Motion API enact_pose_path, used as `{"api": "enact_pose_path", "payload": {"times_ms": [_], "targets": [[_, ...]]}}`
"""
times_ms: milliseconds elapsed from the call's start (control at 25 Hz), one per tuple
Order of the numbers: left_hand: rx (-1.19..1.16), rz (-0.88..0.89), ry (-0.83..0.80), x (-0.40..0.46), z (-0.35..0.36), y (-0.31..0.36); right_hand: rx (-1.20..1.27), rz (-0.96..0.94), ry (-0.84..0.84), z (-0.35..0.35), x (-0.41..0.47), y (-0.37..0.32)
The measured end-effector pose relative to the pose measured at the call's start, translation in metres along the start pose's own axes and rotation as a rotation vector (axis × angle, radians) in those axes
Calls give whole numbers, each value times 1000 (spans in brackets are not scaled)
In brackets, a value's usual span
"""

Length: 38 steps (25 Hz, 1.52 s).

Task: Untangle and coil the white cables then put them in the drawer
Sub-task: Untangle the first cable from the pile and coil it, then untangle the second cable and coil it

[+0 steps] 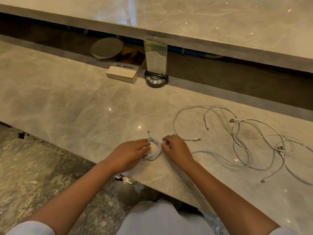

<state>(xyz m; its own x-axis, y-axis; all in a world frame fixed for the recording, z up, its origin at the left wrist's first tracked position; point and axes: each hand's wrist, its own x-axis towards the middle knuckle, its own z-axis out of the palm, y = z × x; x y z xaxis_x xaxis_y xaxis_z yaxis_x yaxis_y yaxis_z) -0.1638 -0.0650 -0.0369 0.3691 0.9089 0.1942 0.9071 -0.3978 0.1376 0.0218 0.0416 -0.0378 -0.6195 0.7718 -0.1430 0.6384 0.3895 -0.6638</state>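
- A pale beige marble desk [84,102] with a glossy top carries everything; a raised marble ledge [220,26] runs along its far edge, with a dark recess beneath it.
- Close to the desk's near edge lies a small coil of thin white cable [155,150], wound into a tight ring; one connector end [148,132] sticks out past it toward the far edge.
- The left hand [130,154] lies flat over the coil's left side, fingers nearly straight and close together, pressing the loops against the desk.
- The right hand [176,148] touches the coil's right side, its fingers curled narrow and pinching the strands there.
- To the right, toward the desk's right edge, a loose tangle of long white cables [245,138] sprawls in overlapping loops, several plug ends showing; it lies apart from the coil.
- Against the far edge, under the ledge, rests a thick paperback book with a dark cover [125,69], and a round grey metal disc [106,48] leans on its far end.
- Just right of the book stands a black oval call-button base holding an upright clear card [156,77].
- No drawer can be made out.
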Motion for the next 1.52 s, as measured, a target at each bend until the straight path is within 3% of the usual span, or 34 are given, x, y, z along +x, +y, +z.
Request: {"api": "enact_pose_path", "payload": {"times_ms": [120, 240, 360, 480, 560, 680, 800, 960, 1160, 1360, 1520], "targets": [[29, -18, 91, 40, -13, 20, -120, -5, 118, -27, -9, 20], [27, 4, 103, 83, -2, 40, -444, -71, 240, -49, -14, 48], [46, -90, -25, 115, 26, 48, -604, -51, 195, -49, -17, 67], [107, -128, -227, 131, 38, 52, -577, -66, 171, -44, -21, 72], [135, -122, -257, 139, 37, 54, -563, -61, 172, -47, -22, 71], [34, -110, -261, 148, 24, 60, -491, -24, 148, -61, -30, 74], [-195, -144, -225, 159, 16, 68, -309, -93, 226, -85, -42, 83], [-490, -202, -64, 179, -7, 81, -98, -77, 491, -143, -56, 92], [-557, -237, -1, 213, -21, 83, 34, -43, 746, -212, -72, 106], [-662, -387, 37, 224, -26, 90, 216, 154, 975, -267, -104, 131], [-562, -234, -102, 232, -28, 103, 379, 340, 1141, -283, -117, 147]]}}
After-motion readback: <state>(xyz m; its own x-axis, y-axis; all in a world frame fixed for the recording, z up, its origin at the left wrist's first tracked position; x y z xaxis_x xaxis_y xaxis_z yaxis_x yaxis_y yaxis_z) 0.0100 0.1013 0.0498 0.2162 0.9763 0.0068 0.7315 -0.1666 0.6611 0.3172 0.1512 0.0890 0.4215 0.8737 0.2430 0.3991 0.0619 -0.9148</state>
